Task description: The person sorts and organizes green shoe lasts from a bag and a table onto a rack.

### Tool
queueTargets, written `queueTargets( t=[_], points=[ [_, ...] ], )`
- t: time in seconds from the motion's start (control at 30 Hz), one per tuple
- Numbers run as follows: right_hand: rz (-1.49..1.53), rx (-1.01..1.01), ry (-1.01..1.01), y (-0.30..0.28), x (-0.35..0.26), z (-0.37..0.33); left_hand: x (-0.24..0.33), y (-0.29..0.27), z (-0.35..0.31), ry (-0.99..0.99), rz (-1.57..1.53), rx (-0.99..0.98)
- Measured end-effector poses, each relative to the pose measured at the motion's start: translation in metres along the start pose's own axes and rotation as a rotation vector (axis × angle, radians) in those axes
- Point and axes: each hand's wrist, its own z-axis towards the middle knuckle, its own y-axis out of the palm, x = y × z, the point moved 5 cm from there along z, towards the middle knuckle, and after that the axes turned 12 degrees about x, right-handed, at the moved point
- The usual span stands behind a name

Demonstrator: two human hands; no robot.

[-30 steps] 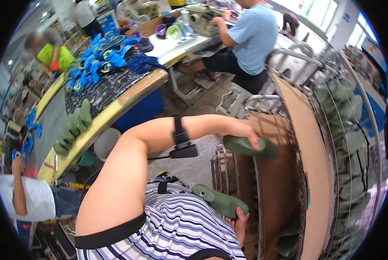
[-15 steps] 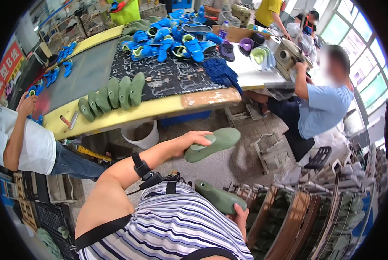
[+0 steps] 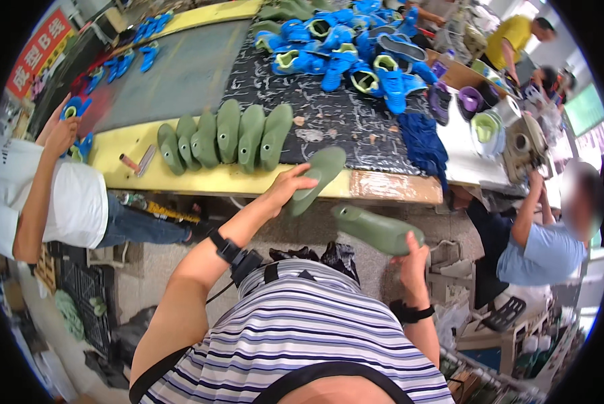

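My left hand (image 3: 293, 184) is closed round a green shoe last (image 3: 323, 174), which is held tilted at the near edge of the workbench. In my right hand (image 3: 410, 258) is a second green shoe last (image 3: 374, 229), gripped at one end and lying nearly level in front of my body, below the bench edge. Several more green shoe lasts (image 3: 228, 131) lean in a row along the yellow near strip of the bench (image 3: 329, 186), just left of the last in my left hand.
A heap of blue shoes (image 3: 339, 60) covers the bench's far part. A dark blue cloth (image 3: 423, 145) lies on its right. One co-worker (image 3: 52, 195) at left handles a blue shoe; another (image 3: 537, 249) sits at a sewing machine (image 3: 527, 145) on the right.
My body has turned toward the bench. The left-hand last has come up to the bench edge beside the row, and my right hand has lifted its last forward from beside the rack.
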Motion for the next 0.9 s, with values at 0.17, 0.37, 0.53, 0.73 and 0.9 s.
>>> queueTargets(
  t=[0.17,0.37,0.53,0.73,0.9],
  points=[
    [0.268,-0.068,0.099,0.051,-0.029,0.1,0.013,-0.008,0.072,0.279,0.239,0.352],
    [0.052,-0.434,0.388,0.097,0.013,0.199,0.012,0.02,0.111,0.327,0.862,0.701],
    [0.116,-0.557,0.558,0.126,0.003,0.242,0.028,0.027,0.125,0.283,1.047,0.79],
    [-0.002,-0.492,0.705,0.145,0.021,0.294,0.015,-0.006,0.137,0.281,0.848,0.788],
    [-0.101,-0.353,0.782,0.142,0.029,0.3,0.015,-0.009,0.134,0.329,0.812,0.695]
  ],
)
